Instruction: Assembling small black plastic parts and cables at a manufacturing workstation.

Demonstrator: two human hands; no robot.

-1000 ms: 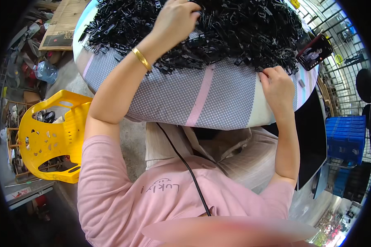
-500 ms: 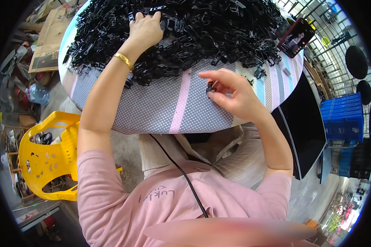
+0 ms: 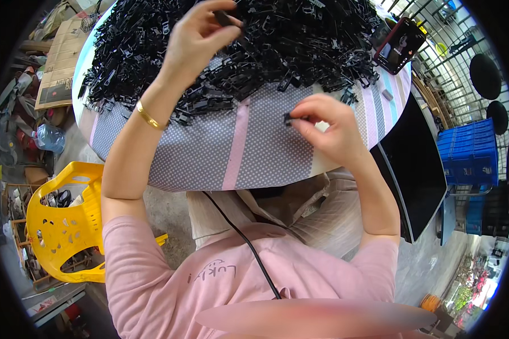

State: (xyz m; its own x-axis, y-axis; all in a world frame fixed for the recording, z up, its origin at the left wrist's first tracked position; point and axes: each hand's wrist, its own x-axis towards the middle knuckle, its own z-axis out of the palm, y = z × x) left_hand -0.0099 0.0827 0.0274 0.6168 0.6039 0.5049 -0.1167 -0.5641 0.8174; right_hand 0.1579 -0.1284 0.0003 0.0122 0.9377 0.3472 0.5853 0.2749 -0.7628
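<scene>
A big heap of small black plastic pieces, many with slots or clip-like shapes, covers the far part of the table. Over the heap my left hand, with a gold bangle on its wrist, pinches one longish black plastic piece between thumb and forefinger. My right hand is above the cloth in front of the heap. Its thumb and fingertips are closed on a small black plastic part, partly covered by them. The exact kind of either piece is too small to make out.
A patterned cloth covers the rounded table. At its right edge a phone stands tilted beside a small grey block. A yellow plastic chair is at the left. Blue crates and a dark flat panel are at the right.
My left hand has lifted out of the heap, turned, and now holds a black piece. The right hand stays near the same spot, still pinching its small part. The view has shifted slightly.
</scene>
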